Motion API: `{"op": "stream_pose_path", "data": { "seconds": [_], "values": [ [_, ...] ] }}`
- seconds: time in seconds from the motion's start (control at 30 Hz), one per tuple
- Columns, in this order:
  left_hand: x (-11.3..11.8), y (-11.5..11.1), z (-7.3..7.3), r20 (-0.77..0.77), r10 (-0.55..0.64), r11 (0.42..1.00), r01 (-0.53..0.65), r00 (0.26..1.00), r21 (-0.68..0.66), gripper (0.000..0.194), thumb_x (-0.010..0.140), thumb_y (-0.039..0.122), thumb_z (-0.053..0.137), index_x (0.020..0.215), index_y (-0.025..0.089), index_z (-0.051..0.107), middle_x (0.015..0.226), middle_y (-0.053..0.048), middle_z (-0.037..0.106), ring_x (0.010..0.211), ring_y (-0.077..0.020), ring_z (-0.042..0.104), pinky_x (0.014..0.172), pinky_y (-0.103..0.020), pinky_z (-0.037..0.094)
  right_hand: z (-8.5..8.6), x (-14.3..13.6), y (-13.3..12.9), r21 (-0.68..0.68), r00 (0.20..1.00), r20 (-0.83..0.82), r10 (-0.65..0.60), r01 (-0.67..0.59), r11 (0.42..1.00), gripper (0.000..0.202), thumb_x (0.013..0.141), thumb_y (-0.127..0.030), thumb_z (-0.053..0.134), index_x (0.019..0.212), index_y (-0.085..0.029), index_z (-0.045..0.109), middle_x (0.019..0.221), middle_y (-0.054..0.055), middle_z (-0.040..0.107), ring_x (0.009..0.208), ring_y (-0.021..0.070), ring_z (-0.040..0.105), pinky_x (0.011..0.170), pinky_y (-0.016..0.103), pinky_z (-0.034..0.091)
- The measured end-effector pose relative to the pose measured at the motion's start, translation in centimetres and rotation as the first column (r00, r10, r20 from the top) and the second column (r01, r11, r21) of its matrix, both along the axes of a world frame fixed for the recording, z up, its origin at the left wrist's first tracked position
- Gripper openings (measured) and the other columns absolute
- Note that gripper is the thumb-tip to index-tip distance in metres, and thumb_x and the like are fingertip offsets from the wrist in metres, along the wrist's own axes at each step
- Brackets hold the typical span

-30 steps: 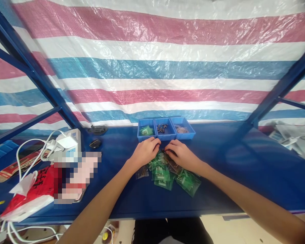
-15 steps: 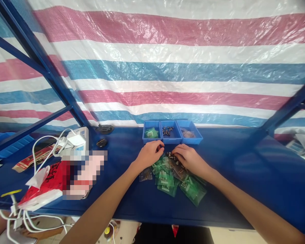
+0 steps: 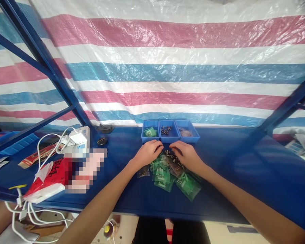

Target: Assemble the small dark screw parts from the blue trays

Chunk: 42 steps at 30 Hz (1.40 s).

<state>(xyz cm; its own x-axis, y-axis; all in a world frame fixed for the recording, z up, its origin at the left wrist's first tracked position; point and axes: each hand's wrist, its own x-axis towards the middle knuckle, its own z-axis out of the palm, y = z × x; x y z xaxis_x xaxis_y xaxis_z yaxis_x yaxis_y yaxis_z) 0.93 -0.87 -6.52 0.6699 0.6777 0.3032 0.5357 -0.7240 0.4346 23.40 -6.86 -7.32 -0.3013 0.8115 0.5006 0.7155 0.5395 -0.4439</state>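
Small metal parts (image 3: 170,156) lie just below centre, between curled left hand (image 3: 147,151) and right hand (image 3: 187,156); I cannot tell their grip. Above, blue bins (image 3: 169,139) hold green pieces (image 3: 150,132), similar parts, translucent pieces (image 3: 185,133).

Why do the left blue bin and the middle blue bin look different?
The left bin holds green and whitish bits, while the middle bin holds small dark pieces. The bits in the left bin bunch together, but the pieces in the middle bin lie scattered. The left bin is at the end of the row; the middle bin sits between two others. Both are blue and open on top.
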Motion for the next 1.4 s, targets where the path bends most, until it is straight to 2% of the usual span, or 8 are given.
{"op": "stream_pose_path", "data": {
  "seconds": [0.3, 0.43, 0.63, 0.8, 0.9, 1.13, 1.3, 1.4],
  "values": [
    [0.0, -0.7, 0.1, -0.048, -0.037, 0.987, 0.044, 0.998, 0.153, 0.026, 0.106, 0.030, 0.040, 0.112, 0.022, 0.064, 0.100, -0.005, 0.065, 0.084, -0.0175, 0.064, 0.067, -0.027, 0.046, 1.0, 0.0, -0.2, 0.019, 0.998, -0.051, -0.027, 0.028, 0.999, 0.025, 0.100, -0.018, 0.043, 0.100, -0.021, 0.068, 0.100, 0.010, 0.068, 0.088, 0.0232, 0.066, 0.076, 0.036, 0.052],
    [0.2, -1.1, -0.1, -0.053, -0.059, 0.981, 0.067, 0.997, 0.183, 0.024, 0.105, 0.027, 0.040, 0.114, 0.022, 0.063, 0.101, -0.006, 0.065, 0.090, -0.0183, 0.064, 0.071, -0.027, 0.049, 1.0, -0.2, 0.3, -0.110, 0.976, -0.187, -0.115, 0.096, 0.989, 0.021, 0.096, -0.026, 0.051, 0.096, -0.022, 0.072, 0.094, 0.008, 0.070, 0.073, 0.0208, 0.063, 0.067, 0.035, 0.053],
    [0.2, -0.9, -0.2, -0.042, -0.048, 0.980, 0.056, 0.998, 0.193, 0.022, 0.104, 0.029, 0.044, 0.111, 0.021, 0.063, 0.099, -0.005, 0.064, 0.087, -0.0185, 0.064, 0.066, -0.026, 0.046, 1.2, -1.1, 1.9, -0.258, 0.929, -0.345, -0.132, 0.041, 0.965, 0.020, 0.092, -0.031, 0.057, 0.099, -0.020, 0.072, 0.092, 0.007, 0.076, 0.066, 0.0194, 0.069, 0.063, 0.034, 0.058],
    [0.2, -1.1, 0.2, 0.032, -0.051, 0.976, 0.043, 0.998, 0.215, 0.018, 0.102, 0.036, 0.054, 0.103, 0.021, 0.064, 0.095, -0.003, 0.065, 0.088, -0.0181, 0.064, 0.069, -0.027, 0.047, 1.7, -2.4, 1.0, -0.154, 0.903, -0.402, -0.153, 0.098, 0.983, 0.020, 0.096, -0.034, 0.056, 0.102, -0.020, 0.069, 0.098, 0.008, 0.076, 0.087, 0.0230, 0.071, 0.078, 0.037, 0.058],
    [0.5, -1.7, 0.4, 0.091, -0.054, 0.974, 0.032, 0.994, 0.225, 0.020, 0.101, 0.038, 0.056, 0.097, 0.021, 0.064, 0.089, -0.002, 0.065, 0.085, -0.0171, 0.064, 0.070, -0.027, 0.047, 2.2, -3.1, -0.7, -0.025, 0.934, -0.335, -0.125, 0.124, 0.992, 0.017, 0.098, -0.031, 0.055, 0.100, -0.023, 0.069, 0.098, 0.007, 0.074, 0.087, 0.0233, 0.070, 0.077, 0.035, 0.056],
    [0.9, -2.4, 0.7, 0.117, -0.046, 0.973, 0.018, 0.992, 0.229, 0.020, 0.103, 0.033, 0.052, 0.094, 0.021, 0.064, 0.089, -0.002, 0.067, 0.083, -0.0161, 0.064, 0.067, -0.026, 0.046, 2.9, -3.2, -2.0, 0.000, 0.970, -0.226, -0.086, 0.088, 0.996, 0.019, 0.099, -0.028, 0.051, 0.096, -0.024, 0.069, 0.089, 0.006, 0.074, 0.078, 0.0219, 0.069, 0.066, 0.032, 0.054],
    [0.6, -2.0, 0.6, 0.133, -0.070, 0.983, 0.045, 0.989, 0.180, 0.026, 0.106, 0.037, 0.045, 0.098, 0.020, 0.064, 0.093, -0.003, 0.066, 0.080, -0.0146, 0.063, 0.068, -0.026, 0.046, 2.7, -2.9, -1.6, -0.031, 0.968, -0.241, -0.072, 0.066, 0.997, 0.022, 0.100, -0.029, 0.050, 0.103, -0.024, 0.071, 0.098, 0.007, 0.076, 0.086, 0.0235, 0.071, 0.072, 0.034, 0.056],
    [0.6, -1.9, 0.5, 0.140, -0.071, 0.987, 0.050, 0.988, 0.150, 0.031, 0.107, 0.039, 0.042, 0.095, 0.020, 0.063, 0.087, -0.002, 0.063, 0.077, -0.0143, 0.060, 0.067, -0.026, 0.044, 2.4, -2.6, -1.4, -0.138, 0.961, -0.276, -0.031, -0.007, 0.990, 0.027, 0.102, -0.029, 0.047, 0.109, -0.025, 0.072, 0.103, 0.006, 0.076, 0.089, 0.0234, 0.071, 0.075, 0.035, 0.057]
  ]
}}
